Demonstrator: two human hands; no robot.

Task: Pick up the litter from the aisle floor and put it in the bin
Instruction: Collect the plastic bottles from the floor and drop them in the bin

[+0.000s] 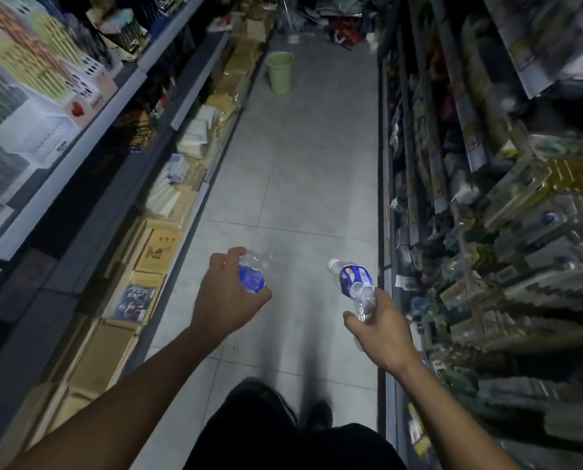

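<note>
Two crushed plastic water bottles are in hand: the left hand [229, 293] curls its fingers round one with a blue label [253, 273], and the right hand [380, 329] grips the crumpled base of the other [354, 283], whose white cap points up and away. The green bin [279, 72] stands well ahead on the aisle floor [300, 171], close against the left shelving [120, 106] and well apart from both hands. The main risk, as I judge it, is a missed drop: empty bottles are light and springy, so a toss from any way off could bounce off the rim and roll under the shelves. The thin crumpled plastic could also slip from the right hand's hold. The aisle is narrow, with the stacked cardboard boxes [154, 245] along the left base and hanging packets [487, 184] crowding the right side, so a swinging arm might knock stock loose. Bags and clutter [341, 32] lie past the bin; the picture is blurred there, so more litter may be among them.
</note>
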